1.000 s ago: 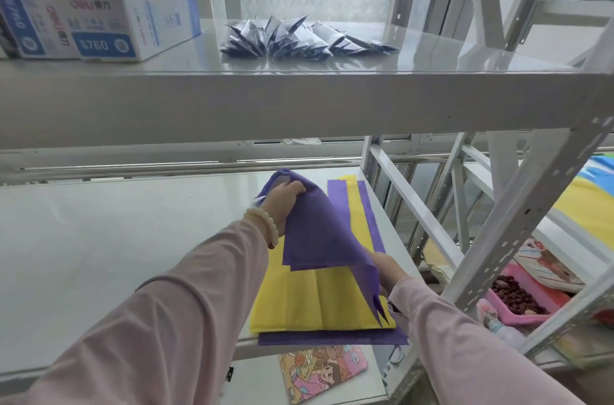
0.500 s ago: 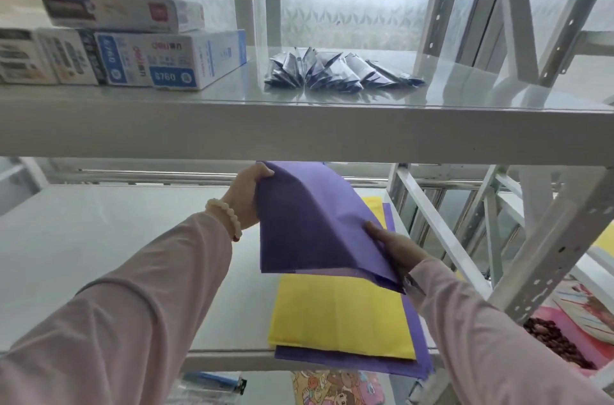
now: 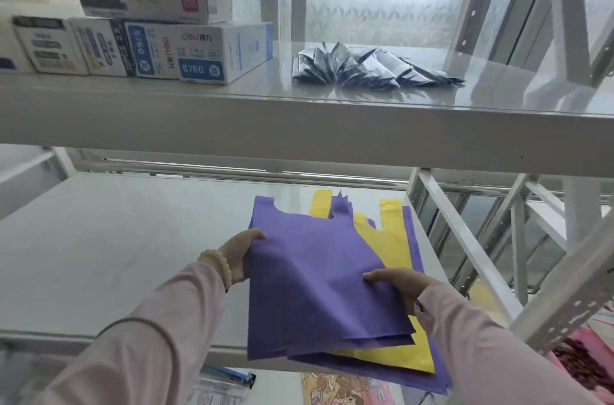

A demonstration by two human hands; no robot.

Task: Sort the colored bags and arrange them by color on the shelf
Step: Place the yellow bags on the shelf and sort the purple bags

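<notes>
Your left hand [image 3: 241, 255] grips the left edge of a flat purple non-woven bag with cut-out vest handles [image 3: 309, 288], thumb on top and the fingers hidden beneath the fabric; your right hand [image 3: 398, 285] pinches the same bag at its right edge, thumb lying on the upper face; both hands hold it tilted above the right end of the white lower shelf board [image 3: 116, 255], handles pointing toward the back of that board; several purple layers show at the bag's near edge, and you cannot tell whether they are one bag or more; under it, flat on the right end of the lower shelf board, lies a yellow non-woven bag of the same cut [image 3: 395, 248]; that one rests on another purple bag [image 3: 415, 238], which shows as a strip along its right side and overhangs the board's front edge; a pale bead bracelet [image 3: 216, 266] sits on your left wrist, over the board's front half; above the lower shelf board runs a second white shelf [image 3: 299, 135]; on its left part stand stacked white and blue cardboard boxes [image 3: 199, 52], and on its right part lies a fanned heap of small dark foil packets [image 3: 365, 67]; below the lower shelf board's front edge you can see a cartoon-printed sheet [image 3: 342, 388], and off its right end a pink tray of dark brown pieces [image 3: 581, 358].
</notes>
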